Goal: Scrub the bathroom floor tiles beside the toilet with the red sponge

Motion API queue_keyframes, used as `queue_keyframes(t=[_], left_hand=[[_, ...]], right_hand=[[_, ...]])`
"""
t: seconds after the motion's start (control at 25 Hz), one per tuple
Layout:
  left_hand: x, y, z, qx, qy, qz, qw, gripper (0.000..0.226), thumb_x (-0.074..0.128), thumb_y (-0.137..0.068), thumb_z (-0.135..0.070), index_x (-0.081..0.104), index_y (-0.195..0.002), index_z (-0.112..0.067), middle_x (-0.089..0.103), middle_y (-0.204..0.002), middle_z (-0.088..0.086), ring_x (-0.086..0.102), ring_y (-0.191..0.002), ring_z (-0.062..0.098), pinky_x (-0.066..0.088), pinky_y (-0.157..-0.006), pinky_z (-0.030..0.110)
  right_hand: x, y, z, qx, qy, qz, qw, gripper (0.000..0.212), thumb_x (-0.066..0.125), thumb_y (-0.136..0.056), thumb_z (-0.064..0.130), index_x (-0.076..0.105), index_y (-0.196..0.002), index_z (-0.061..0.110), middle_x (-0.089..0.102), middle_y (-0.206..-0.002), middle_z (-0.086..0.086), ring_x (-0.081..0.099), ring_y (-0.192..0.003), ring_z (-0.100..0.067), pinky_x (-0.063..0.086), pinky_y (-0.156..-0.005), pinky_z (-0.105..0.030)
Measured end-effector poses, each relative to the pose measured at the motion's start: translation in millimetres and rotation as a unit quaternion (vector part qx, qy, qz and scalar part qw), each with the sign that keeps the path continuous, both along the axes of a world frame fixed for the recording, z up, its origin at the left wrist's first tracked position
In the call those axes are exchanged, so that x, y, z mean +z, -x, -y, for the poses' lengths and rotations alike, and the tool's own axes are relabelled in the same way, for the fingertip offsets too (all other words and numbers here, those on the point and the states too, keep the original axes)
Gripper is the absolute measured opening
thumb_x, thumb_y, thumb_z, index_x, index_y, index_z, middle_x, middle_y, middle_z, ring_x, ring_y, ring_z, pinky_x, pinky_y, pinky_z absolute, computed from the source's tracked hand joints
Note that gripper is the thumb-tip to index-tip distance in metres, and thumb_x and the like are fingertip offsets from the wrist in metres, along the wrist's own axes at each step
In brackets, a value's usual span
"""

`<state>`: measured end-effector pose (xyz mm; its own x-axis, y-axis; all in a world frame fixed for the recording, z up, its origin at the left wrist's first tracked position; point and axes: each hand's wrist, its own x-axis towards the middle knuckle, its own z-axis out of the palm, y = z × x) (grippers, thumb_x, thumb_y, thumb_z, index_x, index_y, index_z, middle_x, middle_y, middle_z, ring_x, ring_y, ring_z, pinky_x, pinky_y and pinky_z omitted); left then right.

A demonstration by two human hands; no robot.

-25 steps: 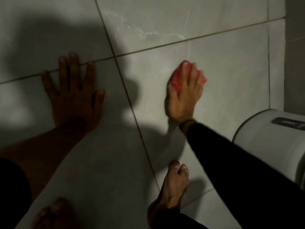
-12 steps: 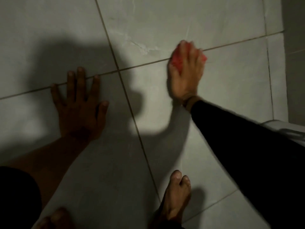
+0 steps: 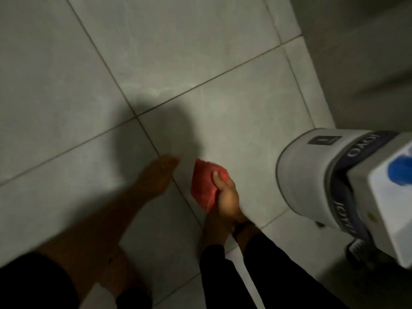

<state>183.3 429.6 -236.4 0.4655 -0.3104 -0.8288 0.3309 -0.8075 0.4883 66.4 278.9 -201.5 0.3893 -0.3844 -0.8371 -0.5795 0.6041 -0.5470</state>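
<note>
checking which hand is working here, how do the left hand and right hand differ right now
The right hand is curled shut around the red sponge; the left hand holds nothing, fingers stretched out flat. The right hand is better lit, while the left hand is blurred and in shadow. Both are low over the floor tiles, either side of a grout line.

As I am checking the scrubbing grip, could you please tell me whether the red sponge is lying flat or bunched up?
Bunched up: the right hand pinches the red sponge, its thumb across one folded edge.
</note>
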Motion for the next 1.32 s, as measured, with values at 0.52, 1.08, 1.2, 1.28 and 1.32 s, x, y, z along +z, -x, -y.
queue_keyframes(t=[0.52,1.08,1.2,1.28,1.32], left_hand=[[263.7,74.1,318.3,-0.222,0.162,-0.044,0.961,0.041,0.076,-0.087,-0.028,0.072,-0.128,-0.029,0.077,-0.104,-0.002,0.078,-0.105,0.023,0.062,-0.097,0.040],[176.7,176.1,483.9,-0.490,-0.007,0.261,0.831,0.034,0.057,-0.104,-0.028,0.059,-0.131,-0.008,0.071,-0.125,0.013,0.065,-0.092,0.027,0.039,-0.078,0.037],[178.5,180.3,481.8,-0.512,0.008,0.285,0.811,0.054,0.064,-0.102,-0.030,0.047,-0.149,-0.011,0.060,-0.142,0.015,0.069,-0.122,0.037,0.054,-0.089,0.044],[195.7,176.7,476.6,-0.511,0.038,0.312,0.800,0.064,0.069,-0.099,-0.032,0.041,-0.155,-0.014,0.055,-0.146,0.014,0.070,-0.124,0.038,0.058,-0.095,0.047],[205.8,180.7,465.9,-0.496,0.044,0.326,0.804,0.061,0.069,-0.100,-0.032,0.043,-0.152,-0.015,0.057,-0.144,0.013,0.071,-0.122,0.036,0.059,-0.094,0.046]], right_hand=[[234.9,124.2,239.7,-0.288,0.094,-0.069,0.950,0.032,0.048,-0.099,0.008,0.073,-0.104,0.027,0.073,-0.132,-0.024,0.059,-0.135,-0.052,0.048,-0.117,-0.069],[106.8,191.0,369.2,-0.101,0.199,-0.296,0.929,0.059,0.090,-0.082,0.035,0.061,-0.130,0.013,0.070,-0.132,-0.012,0.067,-0.110,-0.028,0.057,-0.096,-0.036],[105.4,193.0,364.1,-0.097,0.242,-0.315,0.913,0.071,0.091,-0.077,0.047,0.056,-0.130,0.014,0.068,-0.133,-0.010,0.067,-0.116,-0.031,0.053,-0.093,-0.036],[116.6,187.0,357.7,-0.126,0.261,-0.304,0.907,0.070,0.088,-0.080,0.050,0.054,-0.131,0.014,0.068,-0.130,-0.010,0.068,-0.120,-0.033,0.056,-0.098,-0.039],[125.3,186.1,351.3,-0.148,0.267,-0.306,0.902,0.066,0.085,-0.083,0.051,0.054,-0.129,0.015,0.067,-0.123,-0.008,0.068,-0.119,-0.034,0.057,-0.098,-0.039]])
